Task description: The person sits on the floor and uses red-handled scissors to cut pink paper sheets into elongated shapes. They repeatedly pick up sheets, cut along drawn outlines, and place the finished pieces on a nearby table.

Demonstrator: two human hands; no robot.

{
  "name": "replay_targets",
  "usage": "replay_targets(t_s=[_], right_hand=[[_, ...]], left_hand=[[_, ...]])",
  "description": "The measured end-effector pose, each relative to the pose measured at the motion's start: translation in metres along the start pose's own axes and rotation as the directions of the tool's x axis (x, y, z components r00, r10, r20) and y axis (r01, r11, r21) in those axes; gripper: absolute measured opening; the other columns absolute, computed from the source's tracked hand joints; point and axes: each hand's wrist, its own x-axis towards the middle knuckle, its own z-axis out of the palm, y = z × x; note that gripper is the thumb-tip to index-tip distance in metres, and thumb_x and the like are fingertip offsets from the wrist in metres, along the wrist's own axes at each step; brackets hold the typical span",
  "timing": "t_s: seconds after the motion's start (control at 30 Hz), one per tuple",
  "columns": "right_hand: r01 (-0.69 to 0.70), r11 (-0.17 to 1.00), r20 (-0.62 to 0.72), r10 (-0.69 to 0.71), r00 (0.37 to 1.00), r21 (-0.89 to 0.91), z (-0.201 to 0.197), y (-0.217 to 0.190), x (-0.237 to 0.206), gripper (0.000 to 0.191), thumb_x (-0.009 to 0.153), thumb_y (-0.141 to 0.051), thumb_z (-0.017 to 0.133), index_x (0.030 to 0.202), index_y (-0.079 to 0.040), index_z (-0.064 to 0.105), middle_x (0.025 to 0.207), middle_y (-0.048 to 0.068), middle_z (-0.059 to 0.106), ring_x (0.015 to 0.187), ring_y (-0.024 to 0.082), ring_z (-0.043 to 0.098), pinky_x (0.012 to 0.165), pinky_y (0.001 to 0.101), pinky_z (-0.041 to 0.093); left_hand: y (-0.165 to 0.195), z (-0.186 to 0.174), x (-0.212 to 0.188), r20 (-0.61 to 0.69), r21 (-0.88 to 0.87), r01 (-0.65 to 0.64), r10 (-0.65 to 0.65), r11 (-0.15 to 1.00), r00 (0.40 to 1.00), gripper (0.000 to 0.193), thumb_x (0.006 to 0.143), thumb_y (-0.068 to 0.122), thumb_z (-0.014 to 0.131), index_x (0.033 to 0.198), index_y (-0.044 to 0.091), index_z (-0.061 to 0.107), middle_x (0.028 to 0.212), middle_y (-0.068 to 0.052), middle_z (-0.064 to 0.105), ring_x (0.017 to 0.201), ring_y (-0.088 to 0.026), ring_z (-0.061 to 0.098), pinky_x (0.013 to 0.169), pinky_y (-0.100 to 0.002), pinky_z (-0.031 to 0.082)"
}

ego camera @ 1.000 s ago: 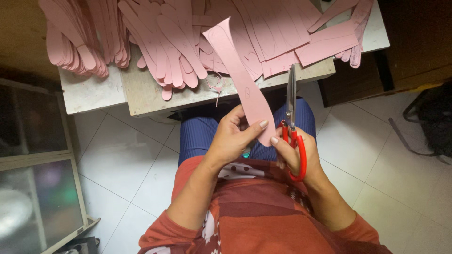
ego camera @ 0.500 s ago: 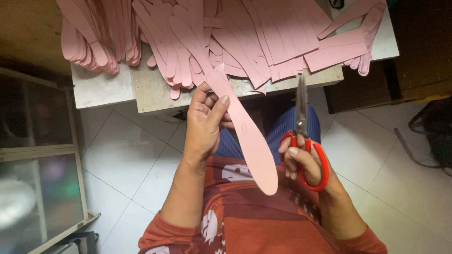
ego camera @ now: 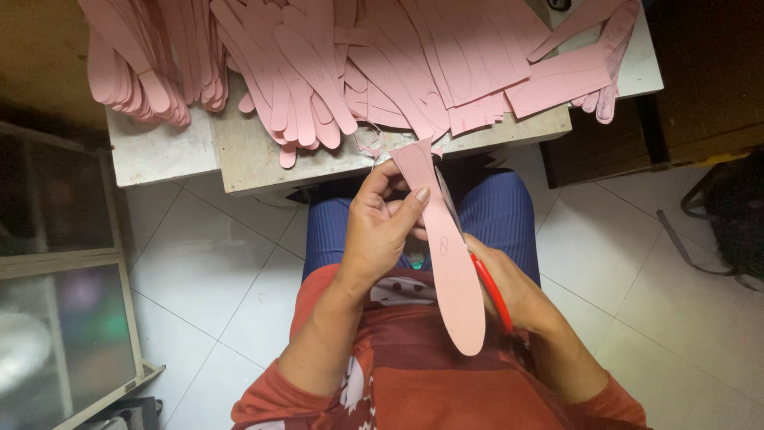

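Observation:
My left hand pinches a long pink sole-shaped strip near its upper end, thumb lying across it. The strip runs from the table's edge down over my lap. Behind and to the right of it, my right hand grips red-handled scissors; the strip hides most of the blades, which point up toward its top end. Both hands are held above my blue trousers.
A low table in front of me carries heaps of cut pink strips and pink sheets. White floor tiles lie on both sides. A glass-fronted cabinet stands at left, a dark bag at right.
The scissors, held upright and apart to the right of the strip, have moved in behind it. My left hand has shifted lower on the strip, whose top end now points at the table edge.

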Motion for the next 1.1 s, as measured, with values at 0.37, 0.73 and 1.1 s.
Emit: replay_targets(t_s=[0.37,0.73,1.1], right_hand=[[0.022,0.998,-0.052,-0.019,0.998,0.057,0.012,0.0,-0.002,0.057,0.092,-0.014,0.059,0.148,-0.004,0.052,0.08,0.004,0.067,0.068,0.011,0.063,0.061,0.0287,0.054],[-0.041,0.999,-0.115,0.039,0.993,-0.021,0.01,0.006,-0.004,0.049,0.087,-0.013,0.065,0.135,-0.004,0.06,0.076,0.002,0.07,0.067,0.007,0.063,0.061,0.0267,0.055],[-0.079,0.988,-0.166,0.056,0.985,-0.136,0.015,0.03,0.002,0.016,0.092,-0.014,0.063,0.097,0.002,0.063,0.069,0.006,0.07,0.064,0.01,0.066,0.058,0.0304,0.055]], left_hand=[[-0.007,0.001,-0.001,-0.004,0.002,-0.023,0.023,1.0,1.0,0.033,0.1,0.002,0.065,0.132,-0.001,0.055,0.112,-0.009,0.065,0.083,-0.01,0.07,0.06,-0.022,0.059],[-0.008,-0.002,0.003,-0.014,0.006,0.005,-0.005,1.0,1.0,0.037,0.099,0.001,0.065,0.133,0.0,0.053,0.108,-0.008,0.063,0.079,-0.012,0.071,0.058,-0.023,0.061],[-0.007,-0.01,0.015,-0.08,0.049,-0.092,0.096,0.995,0.992,0.036,0.102,0.005,0.066,0.135,0.0,0.053,0.111,-0.009,0.067,0.084,-0.008,0.068,0.065,-0.022,0.058]])
